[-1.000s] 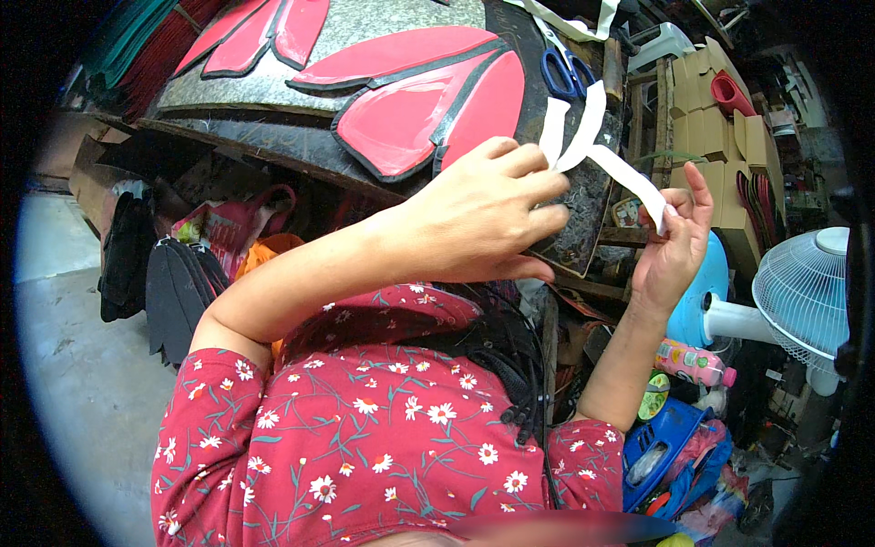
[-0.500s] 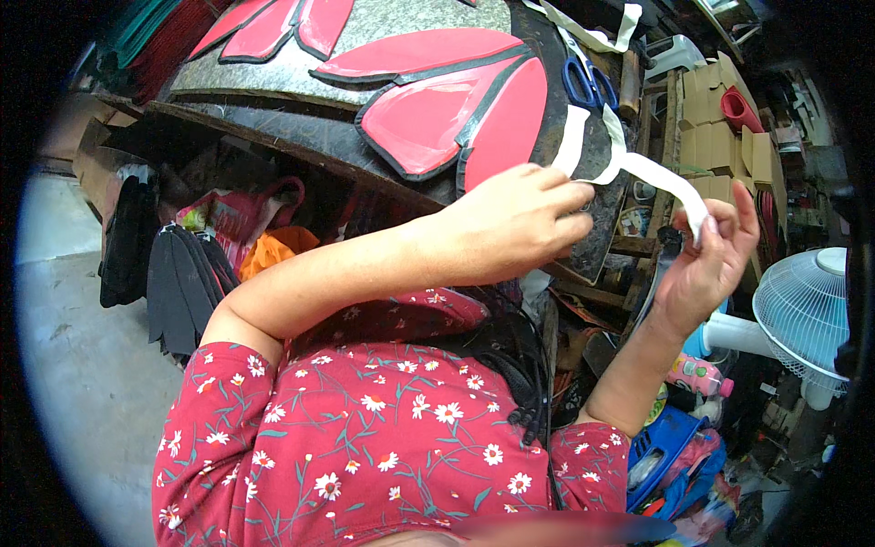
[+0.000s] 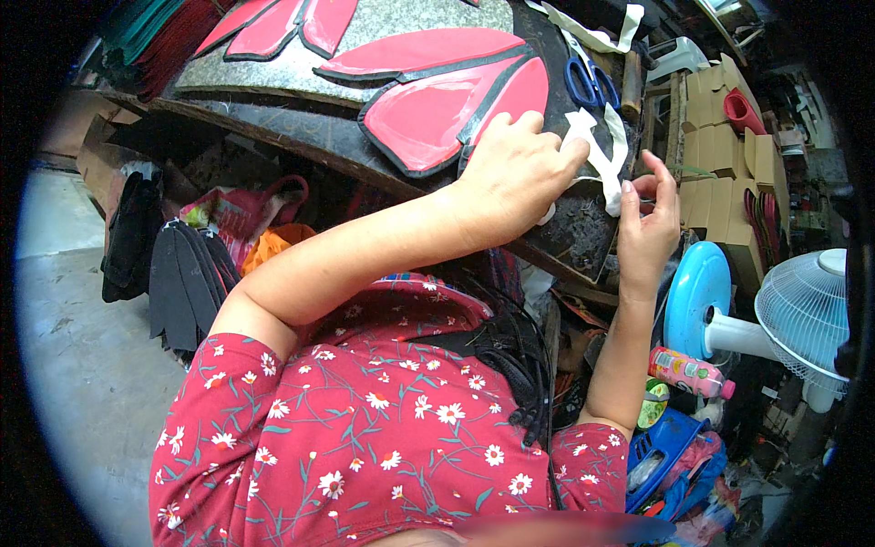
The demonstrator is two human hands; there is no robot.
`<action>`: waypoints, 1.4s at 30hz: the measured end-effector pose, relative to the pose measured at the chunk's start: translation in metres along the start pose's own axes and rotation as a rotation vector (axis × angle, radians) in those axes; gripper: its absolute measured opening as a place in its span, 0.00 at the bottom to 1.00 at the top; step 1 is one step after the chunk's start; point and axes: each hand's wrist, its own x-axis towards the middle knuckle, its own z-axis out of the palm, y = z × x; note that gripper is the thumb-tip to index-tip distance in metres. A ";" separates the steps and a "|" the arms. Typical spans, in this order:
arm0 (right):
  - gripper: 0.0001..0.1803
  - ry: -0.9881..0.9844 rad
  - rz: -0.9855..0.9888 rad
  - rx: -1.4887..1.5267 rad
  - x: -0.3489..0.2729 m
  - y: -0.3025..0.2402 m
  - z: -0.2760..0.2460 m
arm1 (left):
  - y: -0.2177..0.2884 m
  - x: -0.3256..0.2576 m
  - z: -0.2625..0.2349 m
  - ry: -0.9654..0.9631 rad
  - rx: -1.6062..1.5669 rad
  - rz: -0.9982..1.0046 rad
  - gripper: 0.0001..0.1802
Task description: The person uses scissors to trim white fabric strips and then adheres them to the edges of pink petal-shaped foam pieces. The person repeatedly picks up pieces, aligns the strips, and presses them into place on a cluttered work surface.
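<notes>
The red panel point(image 3: 424, 118), black-edged, lies flat on the bench point(image 3: 264, 118), left of your hands. Your left hand point(image 3: 526, 178) overlaps its near right edge in view, fingers curled nearly closed; whether they grip the white strip point(image 3: 605, 173) cannot be confirmed, the contact being hidden. The blue scissors point(image 3: 592, 85) rest at the far right, just beyond the strip. The strip itself is between your hands, over the bench's right end, forked in outline. Your right hand point(image 3: 645, 196) stands part open, thumb tip at the strip's edge; a pinch cannot be confirmed. Advisory, in judgement: pinch close to the ends, draw evenly, and ease out any twist.
</notes>
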 end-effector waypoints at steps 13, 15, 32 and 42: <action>0.34 -0.001 -0.379 -0.053 -0.007 0.003 0.021 | -0.002 0.003 -0.001 0.180 -0.368 -0.138 0.19; 0.33 0.007 -0.411 -0.061 -0.006 0.005 0.021 | -0.007 0.005 -0.009 0.201 -0.577 -0.192 0.20; 0.35 -0.068 -0.406 0.023 -0.008 -0.006 0.013 | -0.034 -0.007 -0.084 0.396 -1.200 -0.350 0.14; 0.35 -0.222 -0.185 0.878 -0.013 -0.046 -0.003 | -0.018 -0.015 -0.083 0.354 -1.027 -0.273 0.13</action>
